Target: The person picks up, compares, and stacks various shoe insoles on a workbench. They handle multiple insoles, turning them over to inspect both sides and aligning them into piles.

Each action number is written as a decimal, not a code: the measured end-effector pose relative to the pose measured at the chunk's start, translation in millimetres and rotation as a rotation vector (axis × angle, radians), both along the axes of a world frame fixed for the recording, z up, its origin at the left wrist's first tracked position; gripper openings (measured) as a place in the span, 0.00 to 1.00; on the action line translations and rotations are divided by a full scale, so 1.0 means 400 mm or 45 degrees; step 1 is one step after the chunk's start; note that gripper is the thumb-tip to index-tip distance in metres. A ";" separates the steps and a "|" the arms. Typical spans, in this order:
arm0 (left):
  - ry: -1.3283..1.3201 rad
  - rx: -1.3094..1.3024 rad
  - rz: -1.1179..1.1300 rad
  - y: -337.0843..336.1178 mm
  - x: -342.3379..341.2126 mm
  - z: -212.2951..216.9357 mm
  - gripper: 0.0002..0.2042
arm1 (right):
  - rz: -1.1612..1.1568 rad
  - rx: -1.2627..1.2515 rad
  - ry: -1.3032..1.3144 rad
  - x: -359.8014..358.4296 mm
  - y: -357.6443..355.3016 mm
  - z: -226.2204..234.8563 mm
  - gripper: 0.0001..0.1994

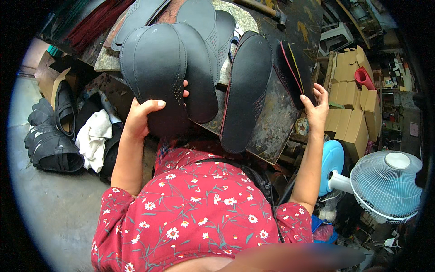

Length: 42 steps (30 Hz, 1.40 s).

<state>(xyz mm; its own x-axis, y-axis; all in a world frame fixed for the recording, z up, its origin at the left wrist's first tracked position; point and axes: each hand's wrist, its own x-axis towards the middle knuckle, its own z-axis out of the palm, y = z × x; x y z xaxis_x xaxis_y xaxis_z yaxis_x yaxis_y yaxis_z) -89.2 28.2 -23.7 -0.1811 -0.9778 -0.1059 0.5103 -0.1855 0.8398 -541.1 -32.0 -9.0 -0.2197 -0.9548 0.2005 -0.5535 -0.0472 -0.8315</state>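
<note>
My left hand (pixel 141 117) is closed round the narrow end of a black insole (pixel 156 63), its thumb on top and fingertips showing past the far edge. This insole has stitching along its rim and small punched holes. Another black insole (pixel 199 84) lies partly behind it. In the middle, a stack of black insoles (pixel 248 90) rests on the dark worktable (pixel 274 131), overhanging its near edge. At the table's right side my right hand (pixel 316 109) pinches tilted black insoles (pixel 290 68) with red and yellow edges, thumb on the near side.
More insoles (pixel 195 18) lie on a pale stone slab (pixel 108 59) at the back, near a hammer (pixel 272 13). Black sandals (pixel 54 145) and a white cloth (pixel 94 138) are at left. Cardboard boxes (pixel 349 122) and a blue-and-white fan (pixel 385 186) stand at right.
</note>
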 end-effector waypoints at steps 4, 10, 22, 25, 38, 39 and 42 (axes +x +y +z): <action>0.068 0.002 -0.007 -0.002 -0.001 0.004 0.31 | 0.022 -0.029 -0.035 -0.015 0.010 0.001 0.30; 0.116 -0.018 -0.004 0.004 0.000 0.004 0.32 | 0.034 -0.105 0.671 0.090 0.021 0.048 0.36; 0.202 -0.042 0.261 0.045 0.028 -0.012 0.32 | 0.861 -0.124 0.981 0.555 0.014 0.107 0.28; 0.206 -0.022 0.308 0.045 0.006 -0.007 0.31 | 0.918 -0.236 0.910 0.576 0.016 0.099 0.31; 0.150 0.014 0.272 0.012 0.008 -0.024 0.37 | 0.503 -0.371 0.096 0.320 0.029 0.198 0.23; 0.130 0.003 0.268 0.011 0.012 -0.027 0.37 | 0.454 -0.440 -0.058 0.267 0.019 0.196 0.23; 0.134 0.000 0.288 0.009 0.023 -0.037 0.35 | 0.284 -0.347 -0.331 0.091 -0.018 0.164 0.23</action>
